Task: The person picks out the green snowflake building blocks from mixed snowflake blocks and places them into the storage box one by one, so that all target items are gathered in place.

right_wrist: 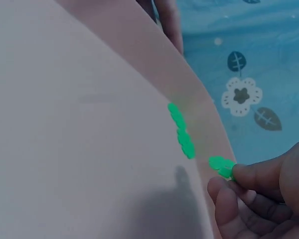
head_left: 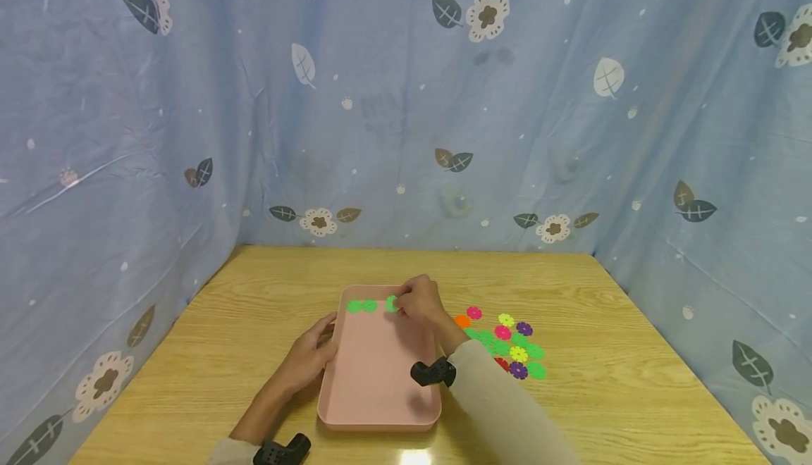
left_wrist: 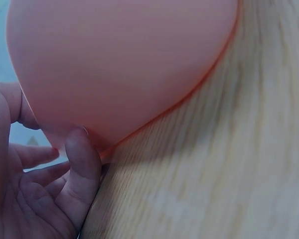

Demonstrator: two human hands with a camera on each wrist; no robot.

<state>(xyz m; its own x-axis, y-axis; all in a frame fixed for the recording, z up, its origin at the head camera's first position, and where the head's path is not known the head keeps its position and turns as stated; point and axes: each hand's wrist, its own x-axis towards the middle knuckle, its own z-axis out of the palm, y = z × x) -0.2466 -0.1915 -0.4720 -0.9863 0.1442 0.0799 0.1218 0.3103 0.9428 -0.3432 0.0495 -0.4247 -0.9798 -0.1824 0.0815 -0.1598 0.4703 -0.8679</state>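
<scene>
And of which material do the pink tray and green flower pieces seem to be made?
The pink tray looks like smooth, matte plastic: rounded corners, even colour. The green flower pieces are probably plastic too, thin and evenly bright; gloss unclear.

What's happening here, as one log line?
left hand: holds pink tray | right hand: pinches green piece | inside: two green pieces | beside tray: mixed-colour pieces

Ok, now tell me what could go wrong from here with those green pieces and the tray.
The held green piece is only pinched at the fingertips of the right hand, so it might slip and land crooked beside the two green pieces.

The left hand grips the tray by its side; a tug could shift those loose-looking pieces.

The right sleeve might brush the flower pieces on the table.
</scene>
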